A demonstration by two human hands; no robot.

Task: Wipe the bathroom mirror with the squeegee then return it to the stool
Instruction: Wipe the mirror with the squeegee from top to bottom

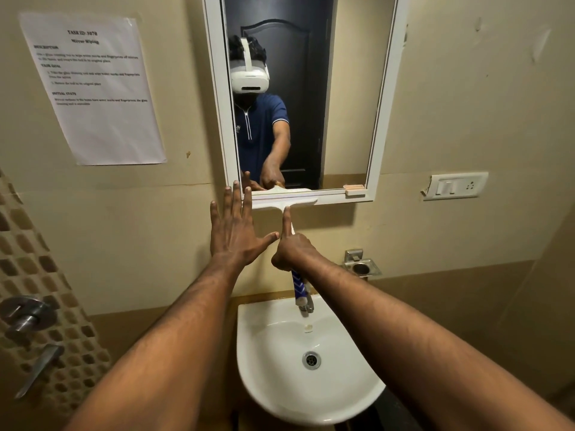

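Squeegee [284,203] at centre frame, its pale blade lying across the bottom edge of the mirror [348,98], over the lower left part of the white frame. Handle runs down from the blade, blue and white grip showing below the fist. Right hand [291,248] clamped round that handle, forefinger stretched up along the shaft to the blade's neck. Left hand [236,225] just left of it, flat and open, fingers spread and pointing up, tips level with the mirror's lower left corner, thumb reaching toward the right hand; cannot tell if the palm touches the wall. White sink [267,353] below, bottom centre, tap partly hidden behind the handle. Printed sheet [93,88] taped to the wall, upper left. Switch plate [455,185] at right, level with the mirror's base. Metal holder [361,264] just right of the right wrist.
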